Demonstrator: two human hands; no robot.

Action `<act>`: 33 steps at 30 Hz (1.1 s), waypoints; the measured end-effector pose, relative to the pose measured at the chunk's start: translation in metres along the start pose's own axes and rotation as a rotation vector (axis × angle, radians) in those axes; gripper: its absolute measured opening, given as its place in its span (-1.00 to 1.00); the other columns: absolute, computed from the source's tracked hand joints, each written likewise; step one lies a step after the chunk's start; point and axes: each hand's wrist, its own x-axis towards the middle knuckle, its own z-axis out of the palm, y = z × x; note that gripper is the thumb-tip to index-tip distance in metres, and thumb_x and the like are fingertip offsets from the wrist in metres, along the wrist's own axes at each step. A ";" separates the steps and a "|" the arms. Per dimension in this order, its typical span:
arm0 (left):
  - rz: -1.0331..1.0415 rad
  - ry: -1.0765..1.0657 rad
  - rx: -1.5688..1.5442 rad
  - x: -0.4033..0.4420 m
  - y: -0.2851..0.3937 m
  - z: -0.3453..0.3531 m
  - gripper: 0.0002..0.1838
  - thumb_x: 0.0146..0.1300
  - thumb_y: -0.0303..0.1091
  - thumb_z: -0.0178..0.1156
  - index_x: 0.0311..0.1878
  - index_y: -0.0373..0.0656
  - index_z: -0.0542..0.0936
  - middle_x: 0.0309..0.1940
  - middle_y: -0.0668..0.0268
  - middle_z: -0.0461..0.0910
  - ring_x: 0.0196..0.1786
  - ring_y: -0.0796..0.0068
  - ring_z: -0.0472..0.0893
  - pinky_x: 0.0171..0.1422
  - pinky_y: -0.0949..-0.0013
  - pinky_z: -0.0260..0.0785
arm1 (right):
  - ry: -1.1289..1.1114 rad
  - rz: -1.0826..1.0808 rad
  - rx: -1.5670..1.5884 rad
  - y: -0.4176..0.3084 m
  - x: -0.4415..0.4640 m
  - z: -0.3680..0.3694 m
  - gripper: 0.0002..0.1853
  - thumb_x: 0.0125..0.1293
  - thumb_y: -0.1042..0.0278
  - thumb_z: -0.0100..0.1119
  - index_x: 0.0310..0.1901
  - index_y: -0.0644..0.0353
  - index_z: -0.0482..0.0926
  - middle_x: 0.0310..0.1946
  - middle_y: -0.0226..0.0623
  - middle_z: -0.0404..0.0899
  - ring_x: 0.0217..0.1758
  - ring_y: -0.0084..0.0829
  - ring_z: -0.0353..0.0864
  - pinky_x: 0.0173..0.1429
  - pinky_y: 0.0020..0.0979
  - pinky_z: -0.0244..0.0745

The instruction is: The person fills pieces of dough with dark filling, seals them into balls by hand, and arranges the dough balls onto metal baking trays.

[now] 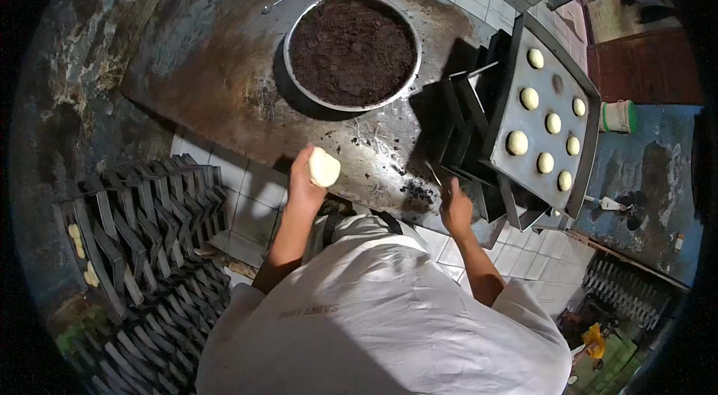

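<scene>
From the head camera: cradles a pale dough piece [325, 167] in the left hand [303, 184], on the near side of a round metal basin [351, 108] and apart from its rim. Wraps the left hand around the dough piece from the side, leaving a broad pale face in sight; cannot tell, with the underside hidden, how far around the fingers reach. Pinches a slim tool [433, 173] in the right hand [455, 209], nearer than the basin and off to its right, tip angled back toward it; cannot tell whether spatula or knife.

Shows dark, crumbly mixture [355, 51] filling the basin almost to the brim on a stained tabletop [224, 66], with a small spoon [278, 3] beyond and left of the basin and dark crumbs [419, 189] scattered near and right of it. Shows, farther right of the basin, stacked black trays [467, 107] topped by a tilted baking tray [535, 119] bearing eight dough balls [553, 123], spaced apart.

Appears, by judgement, to be at a hand-shaping step, with none of the mixture visible on the dough piece. Seems to call next for holding the left hand steady, without squeezing the soft dough piece, and for keeping the tool clear of the stacked trays, right of the basin.
</scene>
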 end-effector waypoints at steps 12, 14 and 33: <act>0.141 0.056 -0.162 0.001 0.064 -0.049 -0.77 0.48 -0.09 0.18 -0.06 -0.02 0.60 -0.18 0.42 0.69 -0.07 0.44 0.70 0.09 0.23 0.58 | 0.058 -0.584 -0.307 -0.251 0.186 0.017 -0.55 0.31 0.40 0.04 0.25 0.04 0.40 -0.38 0.06 0.68 -0.39 0.08 0.71 -0.36 0.06 0.54; 0.185 0.082 -0.218 -0.002 0.067 -0.065 -0.79 0.48 -0.10 0.19 -0.06 0.00 0.58 -0.17 0.46 0.66 -0.04 0.47 0.68 0.14 0.26 0.54 | 0.133 -0.632 -0.258 -0.252 0.191 0.032 -0.65 0.37 0.38 -0.03 0.18 -0.03 0.41 -0.43 0.12 0.67 -0.41 0.11 0.71 -0.37 0.09 0.51; 0.183 -0.208 -0.194 -0.038 -0.013 0.056 -0.73 0.54 -0.22 0.09 0.09 -0.20 0.57 0.02 0.24 0.68 0.10 0.30 0.67 0.30 0.15 0.53 | -0.603 -0.404 1.178 -0.144 0.073 -0.035 -0.84 0.43 0.30 0.28 -0.23 0.07 0.47 -0.31 -0.55 0.49 -0.21 -0.63 0.42 -0.10 -0.50 0.36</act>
